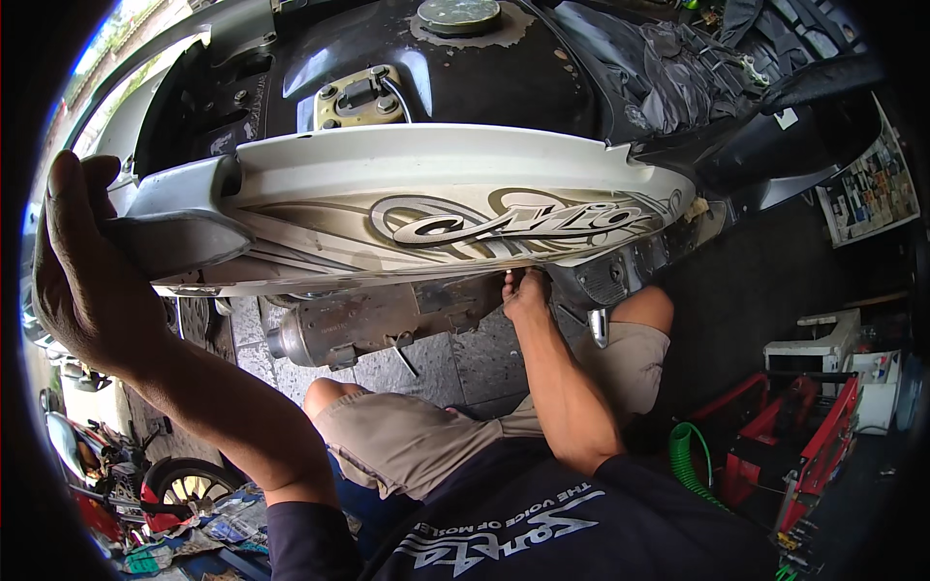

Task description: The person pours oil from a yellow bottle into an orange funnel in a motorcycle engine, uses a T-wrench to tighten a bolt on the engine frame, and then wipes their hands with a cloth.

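Note:
A white scooter side panel (450, 218) with swirling graphics and the model name Mio stretches across the middle. My left hand (94, 269) curls around the rear end of a grey grab rail (189, 232) at the panel's left end. Under the panel's lower edge is my right hand (527, 290), its fingertips raised to the underside and partly hidden there. Whether those fingers grip anything cannot be made out. Below the panel lies the exhaust muffler (363, 327). Above it is the black fuel tank (501, 80) with a round filler cap (459, 14) and a fuel sender plate (360, 98).
A footpeg (598, 328) sticks out near my right knee. Red metal stand (792, 450) and a coiled green air hose (686, 457) are at lower right. A red motorcycle (145, 486) stands at lower left. Grey tiles (407, 370) show beneath the muffler.

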